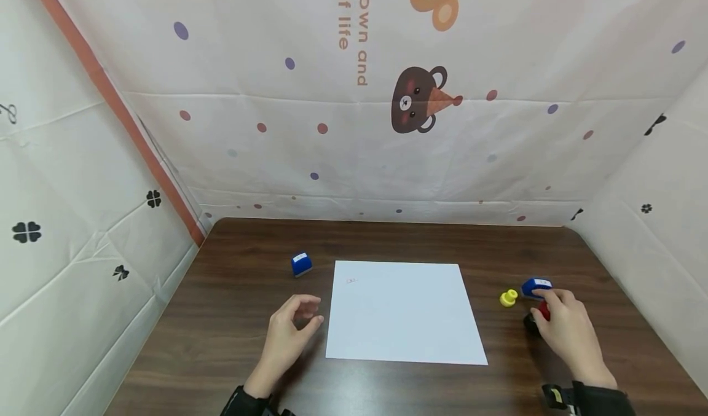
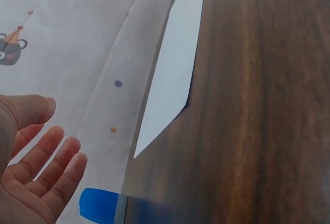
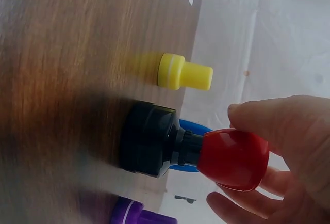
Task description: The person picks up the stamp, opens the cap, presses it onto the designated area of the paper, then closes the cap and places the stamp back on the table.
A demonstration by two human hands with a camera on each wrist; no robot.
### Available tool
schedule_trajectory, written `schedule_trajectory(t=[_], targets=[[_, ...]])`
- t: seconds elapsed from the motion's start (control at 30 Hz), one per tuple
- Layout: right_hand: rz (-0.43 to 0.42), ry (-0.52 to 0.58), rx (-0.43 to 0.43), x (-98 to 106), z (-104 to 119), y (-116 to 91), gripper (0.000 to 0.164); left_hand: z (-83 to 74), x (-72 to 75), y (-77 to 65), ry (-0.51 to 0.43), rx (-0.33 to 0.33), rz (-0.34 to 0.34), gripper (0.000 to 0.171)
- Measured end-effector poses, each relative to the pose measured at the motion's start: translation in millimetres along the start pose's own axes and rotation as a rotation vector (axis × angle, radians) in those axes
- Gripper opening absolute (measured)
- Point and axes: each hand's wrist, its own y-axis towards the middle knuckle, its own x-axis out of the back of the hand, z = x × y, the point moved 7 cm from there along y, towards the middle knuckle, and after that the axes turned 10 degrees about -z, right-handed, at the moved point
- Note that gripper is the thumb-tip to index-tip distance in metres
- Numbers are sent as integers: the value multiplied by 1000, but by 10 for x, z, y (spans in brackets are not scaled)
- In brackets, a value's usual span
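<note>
I count one sheet of white paper (image 1: 406,311) on the brown table (image 1: 420,391), with one small faint mark (image 1: 352,281) near its far left corner. There are two blue blocks: one (image 1: 301,265) to the left of the sheet near its far corner, the other (image 1: 535,286) well to the right. One yellow stamp (image 1: 508,298) stands just left of that right-hand block. One stamp with a red knob and a black base (image 3: 192,149) is on the near side of the same block, and one purple stamp (image 3: 135,214) is to the right of it (only partly in sight, from my right wrist).

My right hand (image 1: 564,327) reaches in from the near right, back upward, its thumb and fingers bent about the red knob; I cannot tell whether they press on it. My left hand (image 1: 290,330) is raised to the left of the paper (near the left blue block, but apart from it), its thumb spread wide from loosely bent fingers, the palm turned toward the sheet. Both forearms come from the near side in dark sleeves.
</note>
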Motion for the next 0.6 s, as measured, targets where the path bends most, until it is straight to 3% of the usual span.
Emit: schedule_trajectory(t=[0.23, 0.6], targets=[[103, -35, -46, -55, -69, -33, 34, 53, 1, -40, -4, -20, -7, 30], [135, -44, -60, -27, -47, -33, 33, 84, -8, -61, 5, -2, -10, 29]])
